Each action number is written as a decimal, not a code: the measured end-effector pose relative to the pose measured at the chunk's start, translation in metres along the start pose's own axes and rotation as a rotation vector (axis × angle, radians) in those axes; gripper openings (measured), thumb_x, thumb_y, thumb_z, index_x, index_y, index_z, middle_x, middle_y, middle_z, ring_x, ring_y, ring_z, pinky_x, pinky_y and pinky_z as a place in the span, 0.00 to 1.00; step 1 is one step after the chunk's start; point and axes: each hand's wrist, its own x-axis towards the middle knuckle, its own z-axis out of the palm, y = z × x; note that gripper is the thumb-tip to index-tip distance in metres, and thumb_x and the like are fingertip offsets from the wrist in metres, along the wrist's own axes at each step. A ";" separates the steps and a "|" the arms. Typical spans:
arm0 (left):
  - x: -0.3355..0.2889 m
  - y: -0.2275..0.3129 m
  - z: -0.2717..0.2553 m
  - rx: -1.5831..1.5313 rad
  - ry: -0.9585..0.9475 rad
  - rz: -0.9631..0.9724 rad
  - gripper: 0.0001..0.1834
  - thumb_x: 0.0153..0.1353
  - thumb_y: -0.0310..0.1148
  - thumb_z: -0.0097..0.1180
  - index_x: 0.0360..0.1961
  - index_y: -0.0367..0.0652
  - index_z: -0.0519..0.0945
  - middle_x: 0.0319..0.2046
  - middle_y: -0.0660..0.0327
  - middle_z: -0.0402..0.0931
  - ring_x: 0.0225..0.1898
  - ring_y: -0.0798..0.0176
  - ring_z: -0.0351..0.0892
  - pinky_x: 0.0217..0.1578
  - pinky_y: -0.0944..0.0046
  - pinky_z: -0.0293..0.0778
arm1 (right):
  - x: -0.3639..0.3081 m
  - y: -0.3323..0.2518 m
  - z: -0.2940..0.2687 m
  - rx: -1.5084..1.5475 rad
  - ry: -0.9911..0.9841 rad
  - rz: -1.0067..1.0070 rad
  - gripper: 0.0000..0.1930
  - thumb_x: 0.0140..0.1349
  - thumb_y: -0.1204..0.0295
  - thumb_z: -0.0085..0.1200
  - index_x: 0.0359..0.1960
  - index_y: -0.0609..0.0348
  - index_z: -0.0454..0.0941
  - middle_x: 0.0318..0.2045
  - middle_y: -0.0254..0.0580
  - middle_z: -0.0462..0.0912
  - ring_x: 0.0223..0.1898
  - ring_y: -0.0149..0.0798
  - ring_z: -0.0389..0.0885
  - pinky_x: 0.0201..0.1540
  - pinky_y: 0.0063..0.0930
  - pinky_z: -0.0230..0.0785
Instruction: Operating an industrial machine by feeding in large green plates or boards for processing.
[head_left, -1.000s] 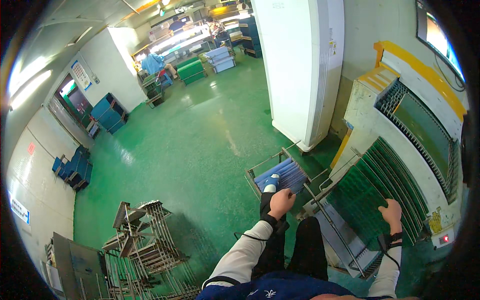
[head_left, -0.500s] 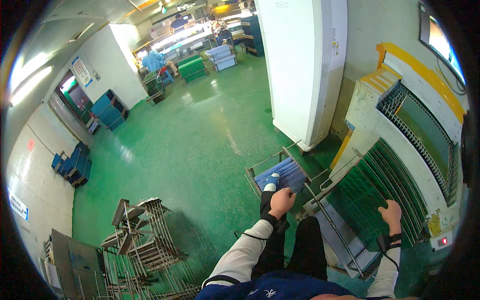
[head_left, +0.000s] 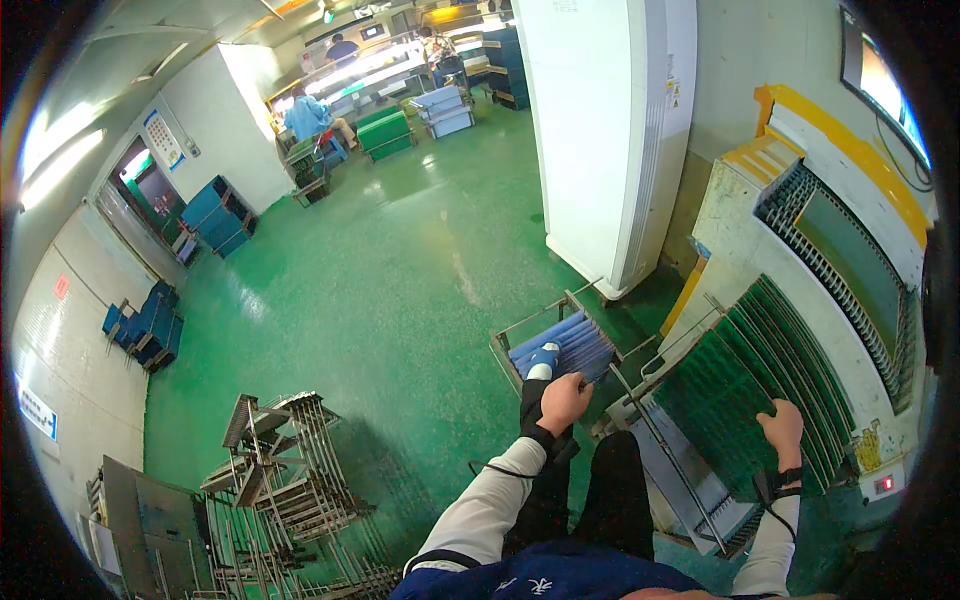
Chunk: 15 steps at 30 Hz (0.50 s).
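Observation:
My right hand (head_left: pixel 782 428) is closed at the right edge of a thin green panel (head_left: pixel 705 400), with thumb and fingertips against it. The panel leans in front of several similar upright green sheets in a metal rack (head_left: pixel 655 430). My left hand (head_left: pixel 566 402) is curled into a fist left of that rack, above my knee. What it holds, if anything, is hidden. Just beyond my left hand, a smaller metal rack (head_left: pixel 535 325) on the floor holds several blue sheets (head_left: pixel 565 345). My foot in a blue and white shoe (head_left: pixel 543 358) is beside them.
A slotted machine (head_left: pixel 835 265) with yellow edging stands at right, beside a tall white cabinet (head_left: pixel 600 140). Empty metal racks (head_left: pixel 290 470) are piled at lower left. Blue crates (head_left: pixel 218 218) line the left wall. Other people (head_left: pixel 308 118) are at lit benches far back.

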 end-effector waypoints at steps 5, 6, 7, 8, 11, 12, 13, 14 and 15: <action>0.000 0.002 -0.002 0.001 -0.020 -0.022 0.15 0.56 0.43 0.57 0.29 0.40 0.79 0.29 0.50 0.80 0.32 0.45 0.80 0.34 0.50 0.74 | -0.001 0.004 0.004 0.015 0.060 -0.022 0.25 0.44 0.63 0.65 0.44 0.63 0.79 0.42 0.54 0.80 0.46 0.54 0.77 0.49 0.43 0.69; 0.000 0.002 -0.002 0.002 -0.020 -0.022 0.15 0.56 0.43 0.57 0.29 0.40 0.79 0.29 0.50 0.80 0.32 0.45 0.80 0.34 0.50 0.74 | -0.001 0.002 0.003 0.015 0.060 -0.023 0.25 0.44 0.63 0.65 0.44 0.63 0.79 0.42 0.54 0.80 0.46 0.54 0.77 0.49 0.43 0.69; 0.000 0.002 -0.003 0.001 -0.030 -0.028 0.15 0.56 0.43 0.57 0.29 0.40 0.79 0.29 0.50 0.80 0.32 0.45 0.80 0.34 0.50 0.74 | -0.002 0.001 0.003 0.016 0.057 -0.023 0.25 0.44 0.63 0.65 0.44 0.63 0.79 0.42 0.54 0.80 0.47 0.54 0.77 0.50 0.43 0.69; 0.001 0.003 -0.003 0.000 -0.042 -0.033 0.15 0.56 0.43 0.57 0.29 0.41 0.79 0.28 0.50 0.80 0.32 0.45 0.80 0.34 0.50 0.74 | -0.002 0.000 0.002 0.016 0.055 -0.022 0.25 0.44 0.63 0.65 0.45 0.63 0.79 0.43 0.54 0.80 0.47 0.54 0.77 0.50 0.43 0.69; 0.000 0.005 -0.004 -0.001 -0.046 -0.041 0.14 0.56 0.43 0.57 0.29 0.41 0.80 0.29 0.51 0.80 0.32 0.46 0.80 0.34 0.51 0.74 | -0.003 0.000 0.001 0.009 0.054 -0.014 0.26 0.44 0.63 0.66 0.45 0.64 0.78 0.44 0.54 0.80 0.48 0.53 0.77 0.51 0.42 0.69; 0.000 0.003 -0.003 -0.001 -0.045 -0.042 0.14 0.56 0.43 0.57 0.29 0.41 0.80 0.29 0.51 0.80 0.32 0.46 0.80 0.34 0.51 0.74 | -0.003 -0.002 0.000 0.010 0.054 -0.015 0.26 0.44 0.63 0.66 0.45 0.64 0.78 0.44 0.54 0.80 0.48 0.53 0.77 0.51 0.42 0.69; 0.001 0.002 -0.002 -0.002 -0.046 -0.046 0.14 0.56 0.43 0.57 0.29 0.41 0.80 0.29 0.51 0.80 0.33 0.46 0.80 0.34 0.51 0.74 | -0.003 -0.003 -0.002 0.002 0.038 -0.007 0.27 0.45 0.63 0.66 0.46 0.63 0.78 0.45 0.54 0.80 0.49 0.53 0.77 0.52 0.42 0.68; 0.001 0.001 -0.002 -0.004 -0.046 -0.050 0.14 0.56 0.43 0.57 0.30 0.41 0.80 0.29 0.51 0.80 0.33 0.46 0.80 0.34 0.51 0.74 | -0.004 -0.005 -0.003 -0.006 0.022 0.002 0.27 0.46 0.62 0.66 0.47 0.63 0.78 0.46 0.54 0.80 0.49 0.53 0.77 0.53 0.42 0.68; 0.001 0.001 -0.001 -0.004 -0.047 -0.050 0.14 0.56 0.43 0.57 0.30 0.41 0.80 0.29 0.51 0.80 0.33 0.46 0.80 0.34 0.51 0.74 | -0.004 -0.007 -0.005 -0.006 0.022 0.002 0.27 0.46 0.62 0.66 0.47 0.63 0.78 0.46 0.54 0.80 0.49 0.53 0.77 0.53 0.42 0.68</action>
